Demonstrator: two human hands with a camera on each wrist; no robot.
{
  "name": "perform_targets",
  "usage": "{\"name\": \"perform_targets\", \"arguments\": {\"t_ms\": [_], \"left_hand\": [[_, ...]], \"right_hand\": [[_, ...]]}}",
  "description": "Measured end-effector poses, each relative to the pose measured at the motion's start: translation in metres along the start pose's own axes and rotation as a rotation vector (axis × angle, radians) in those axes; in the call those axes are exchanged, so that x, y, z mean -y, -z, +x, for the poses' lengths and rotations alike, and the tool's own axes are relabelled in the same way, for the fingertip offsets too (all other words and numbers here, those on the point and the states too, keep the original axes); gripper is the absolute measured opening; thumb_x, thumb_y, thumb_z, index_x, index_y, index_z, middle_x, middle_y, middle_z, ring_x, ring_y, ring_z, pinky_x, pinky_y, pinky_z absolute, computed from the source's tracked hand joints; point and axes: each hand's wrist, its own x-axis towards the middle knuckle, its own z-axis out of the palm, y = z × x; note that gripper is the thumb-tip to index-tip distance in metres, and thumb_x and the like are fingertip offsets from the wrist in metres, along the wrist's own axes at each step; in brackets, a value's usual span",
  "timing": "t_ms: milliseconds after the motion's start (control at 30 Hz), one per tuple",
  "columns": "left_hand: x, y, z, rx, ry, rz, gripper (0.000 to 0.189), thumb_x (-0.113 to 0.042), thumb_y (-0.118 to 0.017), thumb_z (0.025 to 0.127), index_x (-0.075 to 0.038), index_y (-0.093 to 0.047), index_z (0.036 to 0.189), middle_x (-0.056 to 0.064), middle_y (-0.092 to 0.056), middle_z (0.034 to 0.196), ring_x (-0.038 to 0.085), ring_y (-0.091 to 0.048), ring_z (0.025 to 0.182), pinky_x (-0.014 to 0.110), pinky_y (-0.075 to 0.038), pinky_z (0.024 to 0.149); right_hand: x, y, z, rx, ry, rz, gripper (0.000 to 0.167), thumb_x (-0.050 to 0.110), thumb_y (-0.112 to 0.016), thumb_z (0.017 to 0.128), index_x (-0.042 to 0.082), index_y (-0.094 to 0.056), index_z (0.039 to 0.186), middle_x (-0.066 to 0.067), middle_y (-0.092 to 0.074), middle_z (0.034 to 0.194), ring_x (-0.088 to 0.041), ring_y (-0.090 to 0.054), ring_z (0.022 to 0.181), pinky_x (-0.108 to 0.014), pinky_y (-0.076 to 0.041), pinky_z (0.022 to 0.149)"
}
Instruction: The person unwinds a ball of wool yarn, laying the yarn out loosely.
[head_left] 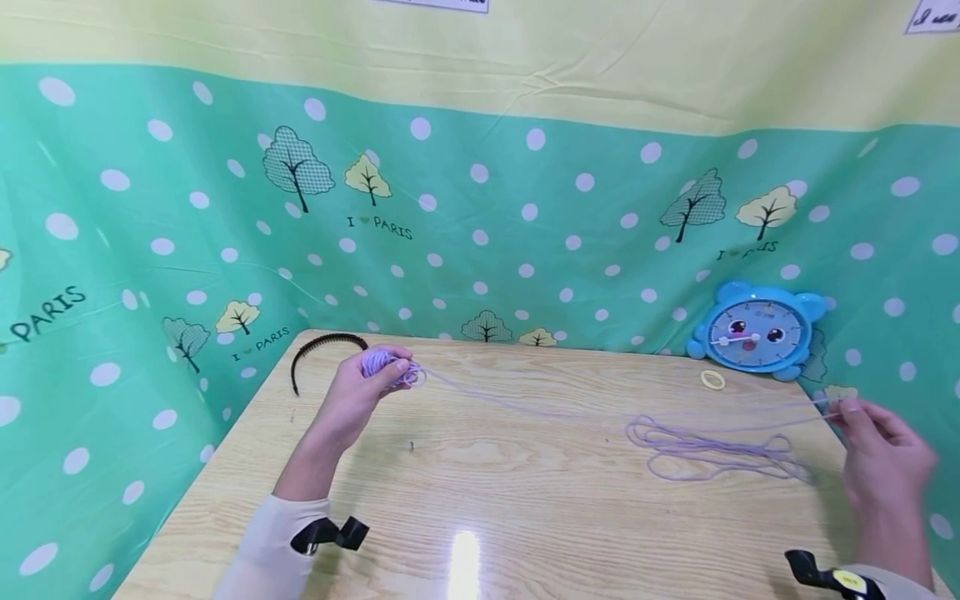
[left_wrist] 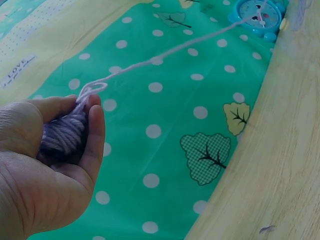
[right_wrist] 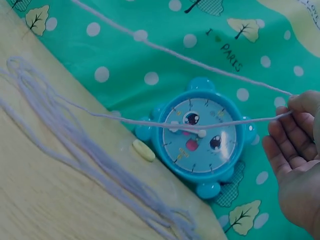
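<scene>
My left hand (head_left: 358, 396) grips a wound bundle of lilac yarn (head_left: 381, 365) above the left part of the table. In the left wrist view the bundle (left_wrist: 65, 132) sits between thumb and fingers, with a small loop at its top. A strand (head_left: 510, 404) runs from it across to my right hand (head_left: 885, 454), which pinches the yarn between thumb and index finger at the right edge. From that pinch, another length (right_wrist: 235, 121) leads back to loose loops of yarn (head_left: 705, 450) lying on the table.
A blue animal-shaped clock (head_left: 759, 333) leans against the green dotted curtain (head_left: 480, 208) at the back right. Close to it lies a pale yellow ring (head_left: 712, 380). A black toothed headband (head_left: 311, 346) rests at the table's back left corner. The wooden table (head_left: 525, 517) reflects a bright light.
</scene>
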Motion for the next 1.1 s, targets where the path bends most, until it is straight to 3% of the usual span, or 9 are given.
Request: {"name": "perform_targets", "arguments": {"t_ms": [100,233,500,633,700,967,1100], "left_hand": [[0.0,0.0,0.0,0.0,-0.002,-0.009,0.029,-0.014,-0.066,0.102,0.007,-0.062,0.121,-0.006,-0.071,0.099,0.006,-0.07,0.091,0.024,-0.062,0.088],[0.0,-0.001,0.0,0.006,-0.002,-0.018,0.027,-0.013,-0.066,0.102,0.007,-0.063,0.12,-0.006,-0.071,0.099,0.006,-0.07,0.09,0.024,-0.062,0.087],[-0.001,-0.001,0.0,0.009,0.0,-0.02,0.011,-0.014,-0.067,0.101,-0.009,-0.069,0.11,-0.006,-0.071,0.098,0.006,-0.07,0.09,0.023,-0.062,0.086],[0.0,-0.002,0.0,0.019,-0.001,-0.025,0.008,-0.014,-0.067,0.101,-0.011,-0.07,0.108,-0.006,-0.071,0.098,0.006,-0.07,0.09,0.023,-0.062,0.086],[0.0,-0.002,0.0,0.021,-0.003,-0.025,0.008,-0.014,-0.066,0.102,-0.011,-0.07,0.108,-0.007,-0.071,0.097,0.006,-0.07,0.089,0.023,-0.062,0.086],[0.002,-0.002,0.002,0.021,0.002,-0.014,0.016,-0.015,-0.067,0.102,-0.004,-0.069,0.112,-0.007,-0.072,0.097,0.006,-0.07,0.09,0.023,-0.062,0.086],[0.004,-0.002,0.003,0.024,0.01,-0.011,0.018,-0.016,-0.067,0.102,-0.003,-0.068,0.114,-0.007,-0.072,0.097,0.006,-0.07,0.09,0.024,-0.062,0.086]], "right_hand": [[-0.005,0.004,0.002,0.034,0.007,-0.004,0.014,-0.004,-0.077,0.088,-0.003,-0.077,0.103,-0.003,-0.078,0.09,-0.011,-0.075,0.079,-0.016,-0.062,0.074],[-0.012,0.011,0.004,0.093,-0.02,-0.125,0.011,0.001,-0.076,0.091,0.002,-0.078,0.102,0.003,-0.077,0.089,-0.008,-0.074,0.078,-0.014,-0.061,0.072],[-0.02,0.03,0.011,0.174,-0.181,-0.536,0.017,0.026,-0.081,0.09,0.021,-0.08,0.106,0.019,-0.075,0.083,0.003,-0.069,0.076,-0.009,-0.055,0.065],[-0.024,0.038,0.016,0.211,-0.192,-0.834,0.021,0.04,-0.075,0.094,0.032,-0.077,0.113,0.034,-0.066,0.082,0.012,-0.061,0.078,-0.005,-0.047,0.063],[-0.026,0.041,0.018,0.199,-0.185,-0.907,0.021,0.044,-0.073,0.095,0.034,-0.075,0.113,0.038,-0.062,0.082,0.015,-0.057,0.079,-0.005,-0.045,0.063],[-0.032,0.051,0.024,0.125,-0.201,-0.915,0.011,0.04,-0.072,0.096,0.037,-0.075,0.107,0.038,-0.058,0.081,0.013,-0.052,0.081,-0.007,-0.044,0.061],[-0.034,0.053,0.026,0.084,-0.218,-0.837,0.011,0.037,-0.075,0.095,0.035,-0.077,0.105,0.035,-0.061,0.079,0.012,-0.055,0.079,-0.006,-0.046,0.06]]}}
